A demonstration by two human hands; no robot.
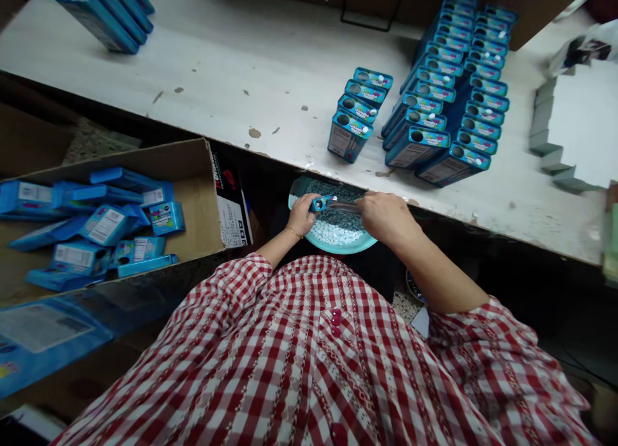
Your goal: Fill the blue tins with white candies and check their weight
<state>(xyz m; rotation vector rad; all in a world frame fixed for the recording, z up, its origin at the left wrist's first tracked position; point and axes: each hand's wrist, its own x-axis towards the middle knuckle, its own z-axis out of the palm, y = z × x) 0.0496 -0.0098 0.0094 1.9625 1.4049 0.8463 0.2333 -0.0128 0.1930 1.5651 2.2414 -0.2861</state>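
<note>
My left hand (300, 217) is closed around a small blue printed candy box (318, 204), its top tilted toward the right. Facing it, my right hand (386, 215) grips a slim greyish scoop-like tool (345, 206) whose tip reaches the box's top end; its exact shape is blurred. Both hands are over a turquoise bowl (338, 248) at my lap, below the table edge. Small white pellet candies (333, 233) fill much of the bowl. Whether any candies lie on the tool cannot be made out.
On the worn white table (232, 98) stand a short row of blue boxes (351, 134), longer rows (454, 166) with dark round holes on top, and more boxes (103, 21) far left. A cardboard carton (193, 163) on my left holds loose blue boxes. White stacked card (584, 124) lies right.
</note>
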